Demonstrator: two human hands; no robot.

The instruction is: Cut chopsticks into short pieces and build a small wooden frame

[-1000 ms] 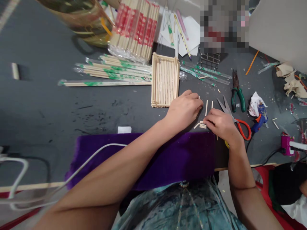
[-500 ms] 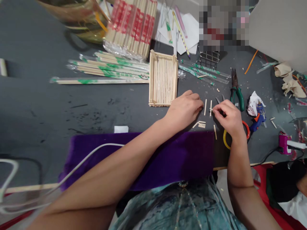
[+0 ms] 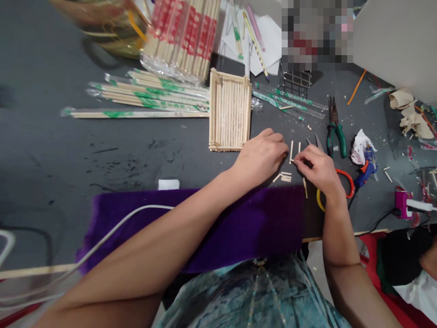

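My right hand point(image 3: 316, 166) is closed in a pinch on a short wooden stick piece point(image 3: 292, 160), whose tip is at the lower end of a thin upright-lying stick point(image 3: 291, 150). A second, parallel stick point(image 3: 299, 147) lies just right of it, partly behind my fingers. My left hand point(image 3: 262, 152) rests on the table left of these sticks, fingers curled together; anything inside them is hidden. Several cut stick pieces point(image 3: 286, 176) lie below, between the hands. Beside my left hand is a tray-like frame made of wooden sticks point(image 3: 232, 114).
Scissors point(image 3: 346, 182) lie partly under my right hand. Beyond are green-handled pliers point(image 3: 334, 130) and a blue glue gun point(image 3: 365, 171). Wrapped chopsticks point(image 3: 143, 115) and a red-banded chopstick pack point(image 3: 184, 38) sit left. A purple cloth point(image 3: 239, 232) and white cable point(image 3: 146, 207) lie in front.
My right hand has moved a little left and down, carrying the small stick piece from the right-hand parallel stick to the left-hand one. My left hand stays in place. The view has shifted slightly.
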